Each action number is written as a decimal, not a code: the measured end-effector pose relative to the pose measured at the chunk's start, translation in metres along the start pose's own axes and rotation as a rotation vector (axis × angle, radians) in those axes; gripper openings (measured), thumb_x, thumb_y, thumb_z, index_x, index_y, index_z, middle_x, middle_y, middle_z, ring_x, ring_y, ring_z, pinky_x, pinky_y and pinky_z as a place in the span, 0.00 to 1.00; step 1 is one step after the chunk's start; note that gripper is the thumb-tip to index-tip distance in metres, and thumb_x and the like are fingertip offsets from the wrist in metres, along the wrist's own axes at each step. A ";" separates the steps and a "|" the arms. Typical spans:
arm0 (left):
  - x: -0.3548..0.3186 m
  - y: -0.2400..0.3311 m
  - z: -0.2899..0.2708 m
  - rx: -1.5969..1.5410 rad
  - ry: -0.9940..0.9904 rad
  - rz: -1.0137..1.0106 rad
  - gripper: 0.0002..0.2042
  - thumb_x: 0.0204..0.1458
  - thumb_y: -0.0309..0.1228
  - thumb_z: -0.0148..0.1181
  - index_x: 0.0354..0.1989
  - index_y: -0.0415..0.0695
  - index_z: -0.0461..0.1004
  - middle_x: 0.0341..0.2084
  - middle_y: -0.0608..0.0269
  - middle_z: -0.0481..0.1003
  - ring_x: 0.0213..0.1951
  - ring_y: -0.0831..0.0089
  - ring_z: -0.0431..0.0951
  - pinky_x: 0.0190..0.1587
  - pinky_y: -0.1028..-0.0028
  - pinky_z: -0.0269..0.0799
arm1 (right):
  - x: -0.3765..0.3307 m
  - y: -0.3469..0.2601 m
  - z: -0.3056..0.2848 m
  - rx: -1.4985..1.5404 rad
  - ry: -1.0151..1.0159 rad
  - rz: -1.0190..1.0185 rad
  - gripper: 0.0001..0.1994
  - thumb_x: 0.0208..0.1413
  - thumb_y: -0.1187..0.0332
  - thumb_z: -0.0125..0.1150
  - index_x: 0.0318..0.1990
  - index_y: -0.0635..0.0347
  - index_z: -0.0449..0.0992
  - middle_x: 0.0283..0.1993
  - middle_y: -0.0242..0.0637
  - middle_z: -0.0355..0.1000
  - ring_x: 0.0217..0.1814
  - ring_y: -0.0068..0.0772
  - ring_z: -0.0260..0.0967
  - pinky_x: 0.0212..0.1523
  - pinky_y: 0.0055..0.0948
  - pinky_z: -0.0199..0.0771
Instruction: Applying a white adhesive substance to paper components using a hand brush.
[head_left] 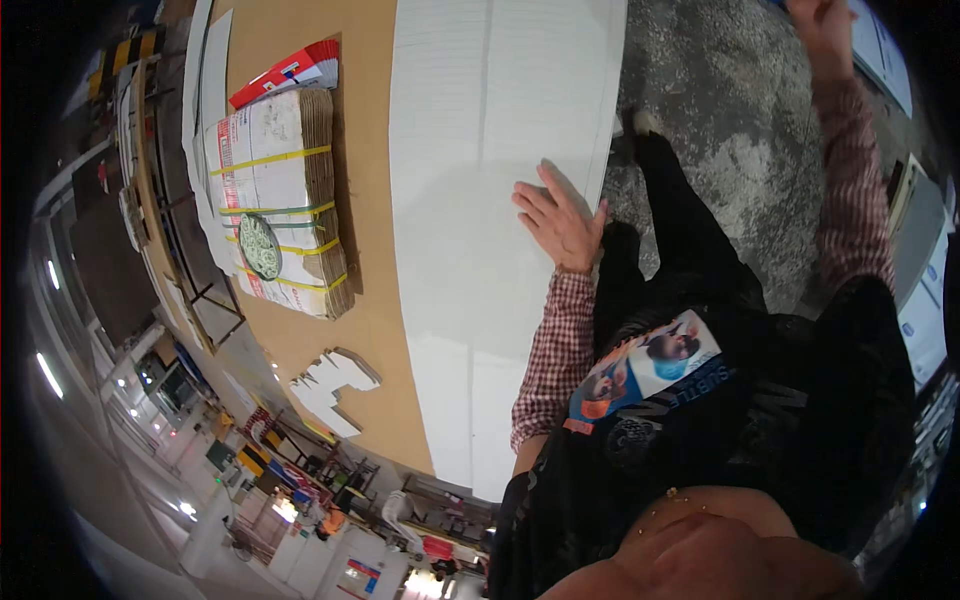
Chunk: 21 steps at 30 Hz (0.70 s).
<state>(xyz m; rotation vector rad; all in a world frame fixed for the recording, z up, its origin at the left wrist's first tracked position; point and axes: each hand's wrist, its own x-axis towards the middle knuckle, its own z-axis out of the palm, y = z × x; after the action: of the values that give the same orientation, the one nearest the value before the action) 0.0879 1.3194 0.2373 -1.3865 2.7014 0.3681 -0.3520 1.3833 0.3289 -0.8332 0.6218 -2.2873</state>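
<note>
Beside mottled grey floor [720, 100], the tan desk [372, 420] carried a strapped bundle [275, 180] and a long white sheet [450, 280]. Near its right edge lay the left hand [565, 230], fingers spread, gripping nothing; the right hand [826, 38] was outstretched, partly curled, its hold impossible to tell.

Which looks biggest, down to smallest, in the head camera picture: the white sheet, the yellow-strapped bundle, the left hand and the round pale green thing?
1. White sheet
2. Yellow-strapped bundle
3. Left hand
4. Round pale green thing

That's only how big they look here; nearness to the camera can change it.
</note>
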 end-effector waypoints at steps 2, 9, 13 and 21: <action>-0.004 -0.003 -0.003 0.043 -0.026 -0.003 0.49 0.41 0.59 0.60 0.67 0.44 0.45 0.59 0.23 0.47 0.61 0.30 0.49 0.57 0.46 0.54 | -0.083 -0.003 -0.007 -0.186 0.180 0.326 0.11 0.58 0.63 0.54 0.38 0.61 0.74 0.35 0.39 0.73 0.38 0.33 0.69 0.42 0.30 0.68; -0.006 -0.026 -0.012 0.108 -0.052 0.096 0.43 0.45 0.53 0.59 0.66 0.46 0.49 0.55 0.19 0.52 0.56 0.27 0.58 0.50 0.49 0.65 | -0.242 0.074 0.046 -0.492 0.444 0.478 0.06 0.59 0.70 0.50 0.37 0.61 0.73 0.40 0.36 0.70 0.41 0.29 0.71 0.43 0.28 0.75; -0.001 -0.038 -0.021 0.063 -0.074 0.193 0.40 0.45 0.49 0.60 0.65 0.43 0.53 0.51 0.18 0.56 0.52 0.26 0.61 0.42 0.51 0.72 | -0.240 0.089 0.085 -0.584 0.340 0.490 0.05 0.56 0.74 0.52 0.32 0.64 0.74 0.37 0.36 0.71 0.38 0.26 0.70 0.38 0.25 0.74; 0.011 -0.041 -0.036 -0.068 -0.163 0.212 0.37 0.45 0.44 0.61 0.63 0.42 0.56 0.50 0.20 0.60 0.52 0.28 0.63 0.47 0.54 0.69 | -0.224 0.111 0.078 -0.755 0.170 0.381 0.05 0.54 0.74 0.56 0.31 0.66 0.75 0.33 0.35 0.71 0.33 0.24 0.69 0.33 0.22 0.71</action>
<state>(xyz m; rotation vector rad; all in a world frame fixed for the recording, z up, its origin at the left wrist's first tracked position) 0.1161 1.2792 0.2629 -1.0350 2.7272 0.5668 -0.1183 1.4425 0.2266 -0.7544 1.6251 -1.7711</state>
